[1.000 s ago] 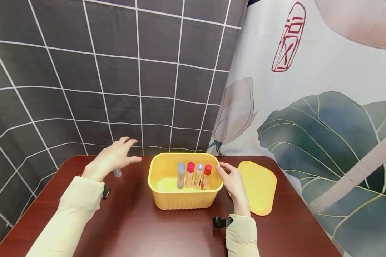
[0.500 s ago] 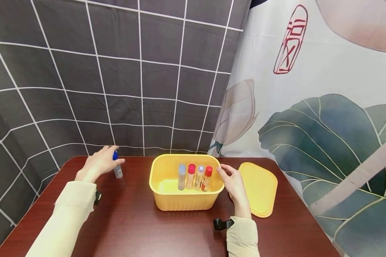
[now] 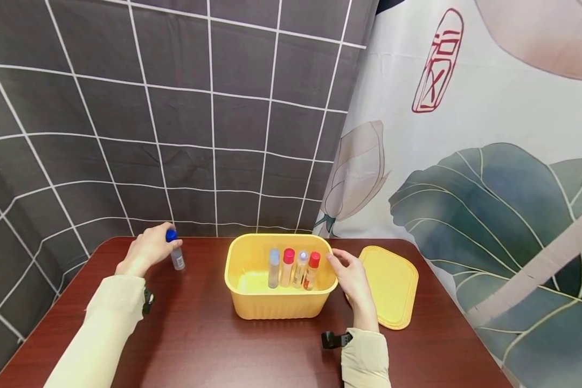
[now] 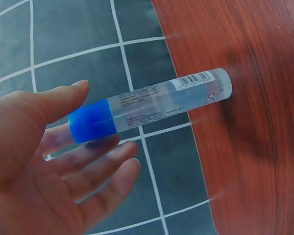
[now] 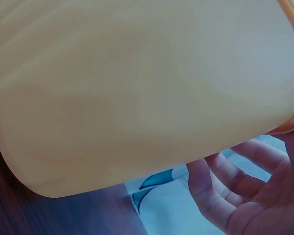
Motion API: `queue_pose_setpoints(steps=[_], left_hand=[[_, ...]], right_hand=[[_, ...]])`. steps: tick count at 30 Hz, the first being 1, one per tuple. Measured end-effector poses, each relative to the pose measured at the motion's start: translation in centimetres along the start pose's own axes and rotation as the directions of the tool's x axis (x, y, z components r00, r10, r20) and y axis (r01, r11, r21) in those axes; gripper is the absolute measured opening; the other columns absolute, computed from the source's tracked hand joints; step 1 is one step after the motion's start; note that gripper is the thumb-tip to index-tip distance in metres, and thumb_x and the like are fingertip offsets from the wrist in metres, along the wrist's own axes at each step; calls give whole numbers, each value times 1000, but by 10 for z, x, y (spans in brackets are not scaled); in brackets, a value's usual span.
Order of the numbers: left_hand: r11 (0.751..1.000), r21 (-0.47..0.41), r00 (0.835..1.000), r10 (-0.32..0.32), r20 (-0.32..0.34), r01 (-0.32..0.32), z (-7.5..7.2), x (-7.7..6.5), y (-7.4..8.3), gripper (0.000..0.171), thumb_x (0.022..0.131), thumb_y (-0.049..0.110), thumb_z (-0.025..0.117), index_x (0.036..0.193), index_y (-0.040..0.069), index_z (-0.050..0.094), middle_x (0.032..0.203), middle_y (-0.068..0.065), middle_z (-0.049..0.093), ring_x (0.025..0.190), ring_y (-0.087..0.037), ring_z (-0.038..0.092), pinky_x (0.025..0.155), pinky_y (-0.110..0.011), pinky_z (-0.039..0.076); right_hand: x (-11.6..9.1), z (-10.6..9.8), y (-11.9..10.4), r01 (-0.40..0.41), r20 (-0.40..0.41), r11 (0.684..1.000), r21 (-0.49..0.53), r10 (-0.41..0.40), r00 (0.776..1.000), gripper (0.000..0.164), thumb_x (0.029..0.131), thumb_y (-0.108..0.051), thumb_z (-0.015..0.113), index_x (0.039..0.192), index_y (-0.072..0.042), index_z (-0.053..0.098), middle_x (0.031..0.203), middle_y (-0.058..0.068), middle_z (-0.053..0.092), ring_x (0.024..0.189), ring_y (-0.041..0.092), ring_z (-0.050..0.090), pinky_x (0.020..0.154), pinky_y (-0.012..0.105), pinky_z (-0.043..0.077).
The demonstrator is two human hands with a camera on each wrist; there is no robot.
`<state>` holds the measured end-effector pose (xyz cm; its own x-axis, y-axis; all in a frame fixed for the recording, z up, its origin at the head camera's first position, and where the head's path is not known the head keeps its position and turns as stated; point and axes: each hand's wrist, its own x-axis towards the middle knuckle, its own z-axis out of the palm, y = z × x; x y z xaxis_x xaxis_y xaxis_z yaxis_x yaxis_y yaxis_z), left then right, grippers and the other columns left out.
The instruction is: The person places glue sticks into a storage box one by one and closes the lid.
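My left hand (image 3: pixel 147 249) pinches the blue cap of a clear glue bottle (image 4: pixel 161 103) at the table's far left, between the thumb and the fingers. Its clear body with a barcode label points down toward the tabletop, leaning slightly. My right hand (image 3: pixel 351 277) holds the right end of a yellow box (image 3: pixel 276 304) at its rim. The right wrist view has that hand's fingers (image 5: pixel 201 176) against the outer wall. Inside the box several capped tubes stand in a row toward the right: a pale blue-capped tube (image 3: pixel 274 268), two red-capped ones and a pale purple-capped tube (image 3: pixel 299 269).
A yellow lid (image 3: pixel 390 288) lies flat on the reddish-brown table (image 3: pixel 252 355), right of the box. Behind the table hang a dark grid-patterned cloth (image 3: pixel 174 108) and a white cloth with painted leaves (image 3: pixel 490 215).
My left hand has moved left and down from an open pose above the table and taken hold of the bottle's blue cap. The right hand stays at the box rim.
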<state>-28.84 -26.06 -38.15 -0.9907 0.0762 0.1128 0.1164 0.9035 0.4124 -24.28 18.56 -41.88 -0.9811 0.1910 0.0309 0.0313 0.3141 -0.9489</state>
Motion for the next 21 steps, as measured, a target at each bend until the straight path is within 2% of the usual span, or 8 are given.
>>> queue_pose_setpoints(steps=[7, 14, 21], left_hand=[[1000, -23, 1000, -6, -10, 6, 1, 2, -7, 42, 90, 26, 67, 120, -2, 56, 108, -33, 61, 92, -52, 60, 74, -61, 48], [999, -47, 1000, -5, 29, 6, 7, 5, -8, 47, 90, 23, 68, 123, -7, 53, 108, -34, 60, 93, -52, 60, 80, -62, 48], [997, -73, 1000, 12, 2, -12, 8, 5, -8, 39, 91, 18, 68, 117, -8, 55, 100, -30, 62, 88, -48, 61, 80, -61, 49]], right_hand=[[0, 2, -2, 13, -9, 1000, -3, -13, 1000, 41, 95, -29, 65, 127, -3, 62, 118, 17, 63, 103, 29, 62, 92, 44, 51], [-2, 0, -1, 2, -12, 1000, 6, -2, 1000, 39, 95, -27, 64, 126, -2, 63, 114, 18, 63, 104, 36, 61, 91, 45, 51], [0, 0, 1, -15, -2, 1000, 3, 15, 1000, 43, 96, -30, 64, 129, -3, 61, 121, 18, 61, 107, 31, 60, 94, 45, 49]])
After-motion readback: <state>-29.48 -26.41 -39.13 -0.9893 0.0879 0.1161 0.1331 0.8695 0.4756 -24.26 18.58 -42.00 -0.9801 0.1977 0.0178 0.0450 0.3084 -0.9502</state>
